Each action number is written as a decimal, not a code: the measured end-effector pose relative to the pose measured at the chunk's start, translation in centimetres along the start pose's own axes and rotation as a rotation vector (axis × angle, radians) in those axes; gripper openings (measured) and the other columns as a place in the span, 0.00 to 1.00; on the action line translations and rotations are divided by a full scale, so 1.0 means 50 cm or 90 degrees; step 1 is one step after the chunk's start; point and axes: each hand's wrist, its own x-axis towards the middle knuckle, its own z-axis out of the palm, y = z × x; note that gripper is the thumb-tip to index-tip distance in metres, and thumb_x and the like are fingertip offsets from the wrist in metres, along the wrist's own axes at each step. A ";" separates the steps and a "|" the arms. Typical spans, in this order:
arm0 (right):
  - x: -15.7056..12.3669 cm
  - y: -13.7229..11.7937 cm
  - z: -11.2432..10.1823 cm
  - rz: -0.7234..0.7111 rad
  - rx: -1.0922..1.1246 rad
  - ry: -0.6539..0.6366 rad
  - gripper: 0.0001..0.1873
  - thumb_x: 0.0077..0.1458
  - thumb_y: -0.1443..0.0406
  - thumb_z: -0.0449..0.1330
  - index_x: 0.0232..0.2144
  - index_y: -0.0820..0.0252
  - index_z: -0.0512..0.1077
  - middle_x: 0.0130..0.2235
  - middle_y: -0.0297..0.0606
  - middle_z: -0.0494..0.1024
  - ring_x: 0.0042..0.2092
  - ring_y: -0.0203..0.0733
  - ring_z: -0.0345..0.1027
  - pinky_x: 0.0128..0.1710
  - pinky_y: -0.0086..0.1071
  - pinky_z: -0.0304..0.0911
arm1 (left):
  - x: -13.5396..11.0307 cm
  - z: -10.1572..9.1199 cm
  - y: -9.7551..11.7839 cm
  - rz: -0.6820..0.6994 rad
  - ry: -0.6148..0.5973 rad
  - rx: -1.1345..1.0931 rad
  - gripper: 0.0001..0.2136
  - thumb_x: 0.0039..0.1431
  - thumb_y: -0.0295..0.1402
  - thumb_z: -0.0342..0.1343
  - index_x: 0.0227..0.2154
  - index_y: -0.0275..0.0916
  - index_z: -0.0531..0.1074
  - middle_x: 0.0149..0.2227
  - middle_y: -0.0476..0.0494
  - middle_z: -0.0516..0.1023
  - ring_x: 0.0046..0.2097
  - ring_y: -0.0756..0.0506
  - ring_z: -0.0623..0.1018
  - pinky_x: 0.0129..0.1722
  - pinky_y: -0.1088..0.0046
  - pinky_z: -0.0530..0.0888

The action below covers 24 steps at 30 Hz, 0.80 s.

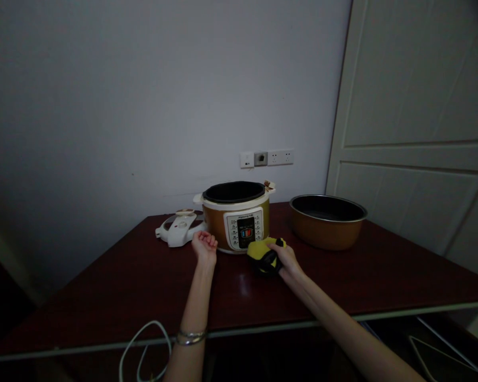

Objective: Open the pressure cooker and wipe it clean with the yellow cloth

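A gold and white electric pressure cooker (215,220) stands upright on the table with its top off, its dark inside showing and its button panel turned towards me. My left hand (205,246) is at the cooker's lower left side, palm up, its fingers curled in with nothing seen in them. Whether it touches the cooker I cannot tell. In front of the panel's lower right, my right hand (289,259) grips a bunched yellow-and-black cloth (258,249). The cooker's white lid (181,229) lies left of it, behind my left hand.
A round gold pot (326,232) with a dark inside stands on the right of the dark red table (143,286). Wall sockets (281,157) sit behind the cooker. A white cable (123,353) loops at the front edge. A pale door (414,122) rises at right.
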 end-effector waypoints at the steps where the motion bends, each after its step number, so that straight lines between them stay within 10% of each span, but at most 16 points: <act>1: 0.011 -0.014 -0.014 -0.049 -0.012 0.033 0.13 0.36 0.62 0.62 0.29 0.60 0.68 0.28 0.41 0.78 0.29 0.46 0.73 0.29 0.36 0.70 | 0.000 0.001 0.000 -0.002 0.001 0.001 0.09 0.51 0.29 0.45 0.17 0.40 0.56 0.13 0.57 0.50 0.14 0.55 0.52 0.15 0.78 0.49; 6: 0.041 -0.099 -0.055 -0.408 -0.179 0.166 0.22 0.41 0.60 0.63 0.40 0.61 0.66 0.40 0.42 0.75 0.39 0.43 0.71 0.41 0.37 0.68 | -0.002 0.004 -0.001 -0.015 0.006 0.002 0.09 0.51 0.30 0.45 0.17 0.39 0.56 0.13 0.57 0.50 0.13 0.55 0.52 0.15 0.78 0.48; 14: 0.050 -0.093 0.013 -0.780 -0.461 -0.145 0.27 0.49 0.75 0.52 0.53 0.60 0.66 0.53 0.44 0.72 0.54 0.45 0.66 0.54 0.39 0.62 | -0.003 0.007 -0.001 -0.029 0.009 0.033 0.10 0.51 0.29 0.44 0.17 0.39 0.56 0.12 0.58 0.50 0.13 0.56 0.52 0.14 0.79 0.48; 24: 0.034 0.006 -0.029 -0.822 -0.567 -0.234 0.36 0.43 0.81 0.53 0.56 0.59 0.65 0.54 0.45 0.71 0.56 0.45 0.63 0.56 0.41 0.62 | -0.005 0.012 -0.011 -0.014 -0.025 0.094 0.11 0.49 0.32 0.47 0.15 0.39 0.56 0.11 0.58 0.51 0.13 0.56 0.53 0.15 0.79 0.49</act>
